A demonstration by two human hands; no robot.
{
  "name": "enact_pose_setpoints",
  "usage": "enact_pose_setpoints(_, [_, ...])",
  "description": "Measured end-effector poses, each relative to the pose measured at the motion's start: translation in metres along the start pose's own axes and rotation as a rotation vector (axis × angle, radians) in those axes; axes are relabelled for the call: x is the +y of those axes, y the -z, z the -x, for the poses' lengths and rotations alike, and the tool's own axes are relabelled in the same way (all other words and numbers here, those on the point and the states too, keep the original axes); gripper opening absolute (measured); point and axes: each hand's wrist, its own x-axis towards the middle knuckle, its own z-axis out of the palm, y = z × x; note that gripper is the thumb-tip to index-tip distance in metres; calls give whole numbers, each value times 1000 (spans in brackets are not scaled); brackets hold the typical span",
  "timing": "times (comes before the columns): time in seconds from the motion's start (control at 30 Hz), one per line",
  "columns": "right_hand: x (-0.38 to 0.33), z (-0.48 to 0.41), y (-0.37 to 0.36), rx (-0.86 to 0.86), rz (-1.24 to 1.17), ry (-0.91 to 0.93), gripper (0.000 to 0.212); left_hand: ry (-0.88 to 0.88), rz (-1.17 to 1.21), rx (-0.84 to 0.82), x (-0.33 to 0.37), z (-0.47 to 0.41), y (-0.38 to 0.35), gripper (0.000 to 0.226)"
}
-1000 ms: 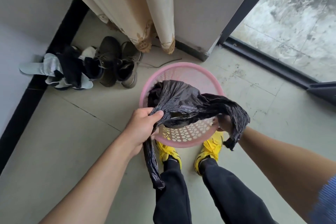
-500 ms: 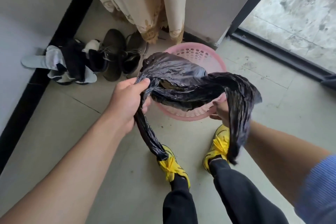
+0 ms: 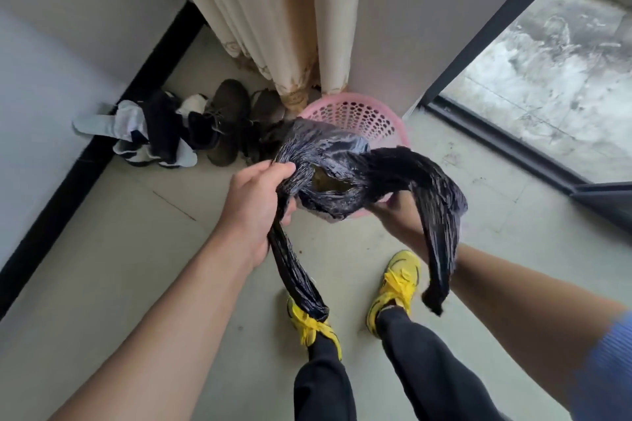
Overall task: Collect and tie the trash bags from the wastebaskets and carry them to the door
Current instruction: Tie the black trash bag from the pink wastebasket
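A black trash bag (image 3: 342, 161) hangs in the air in front of a pink perforated wastebasket (image 3: 362, 113) that stands on the floor. My left hand (image 3: 253, 202) grips the bag's left side, and a twisted tail of plastic drops from it toward my left shoe. My right hand (image 3: 393, 212) holds the bag's right side from underneath, mostly hidden by the plastic; a second tail drapes over my right wrist. The bag's mouth gapes between my hands, with something dull and greenish inside.
Dark shoes (image 3: 229, 120) and a crumpled pile of clothing (image 3: 150, 133) lie along the black baseboard on the left. A cream curtain (image 3: 273, 27) hangs behind the basket. A dark sliding-door track (image 3: 506, 143) runs to the right. My yellow shoes (image 3: 396, 284) stand on the tile floor.
The bag has been lifted up out of the basket and toward me, and both hands have risen with it. The basket now sits farther off under the curtain.
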Motion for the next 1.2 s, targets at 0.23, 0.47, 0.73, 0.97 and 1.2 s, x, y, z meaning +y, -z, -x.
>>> enact_pose_setpoints(0.23, [-101,30,16,74,288,96,25,7,-164,7,64,61,29,25])
enact_pose_setpoints(0.47, [-115,95,-12,18,189,32,12,46,-181,100,46,119,85,22])
enact_pose_setpoints(0.73, [-22,166,-66,344,191,11,30,72,-253,-13,-66,124,158,9])
enact_pose_setpoints(0.97, [94,191,-87,392,182,-177,38,128,-264,-69,-169,103,178,24])
enact_pose_setpoints(1.2, [217,149,-94,304,198,-238,33,331,-109,-88,-279,22,170,20])
